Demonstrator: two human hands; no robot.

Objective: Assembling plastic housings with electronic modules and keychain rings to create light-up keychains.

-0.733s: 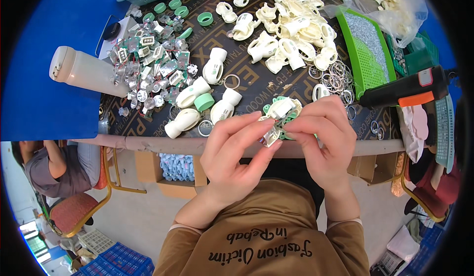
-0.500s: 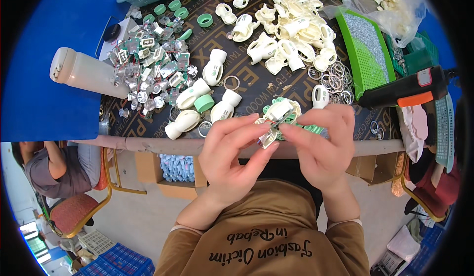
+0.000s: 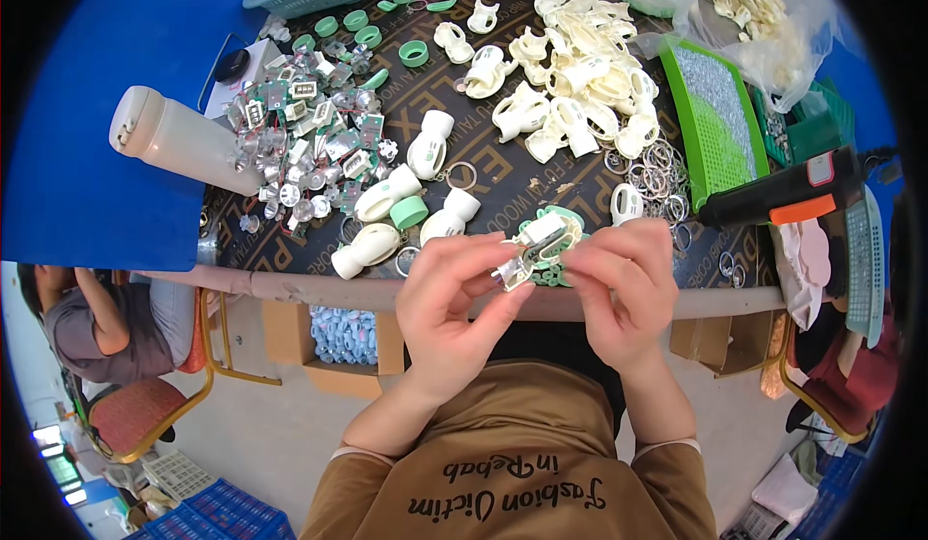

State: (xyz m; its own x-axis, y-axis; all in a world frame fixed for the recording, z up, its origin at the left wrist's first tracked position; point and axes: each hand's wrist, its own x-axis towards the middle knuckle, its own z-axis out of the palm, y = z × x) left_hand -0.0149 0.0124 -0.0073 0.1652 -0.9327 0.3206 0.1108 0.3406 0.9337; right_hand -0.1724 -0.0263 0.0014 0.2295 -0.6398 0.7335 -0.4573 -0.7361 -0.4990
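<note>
Over the table's near edge, my left hand (image 3: pixel 449 303) pinches an open cream plastic torch shell (image 3: pixel 522 271) between thumb and fingers. Inside the shell sit a white block and metallic parts. My right hand (image 3: pixel 623 289) is closed at the shell's right side, its fingertips bunched close together. Whether a small part is between them is hidden. Behind the shell lie pale green plastic pieces (image 3: pixel 572 219), partly covered by it. Just beyond my left hand are several closed cream torches (image 3: pixel 452 213) and a green ring (image 3: pixel 408 212).
Circuit units with clear reflectors (image 3: pixel 309 144) are heaped at left beside a pale bottle (image 3: pixel 184 139). Cream shells (image 3: pixel 580 86) pile up at the back. Metal key rings (image 3: pixel 659 173), a green tray (image 3: pixel 720 115) and a black-and-orange tool (image 3: pixel 793 192) occupy the right. Other people sit at both sides.
My right fingertips have drawn back from the middle of the shell to its right side, uncovering more of the metallic parts inside. My left hand keeps its hold. The whole view has shifted slightly.
</note>
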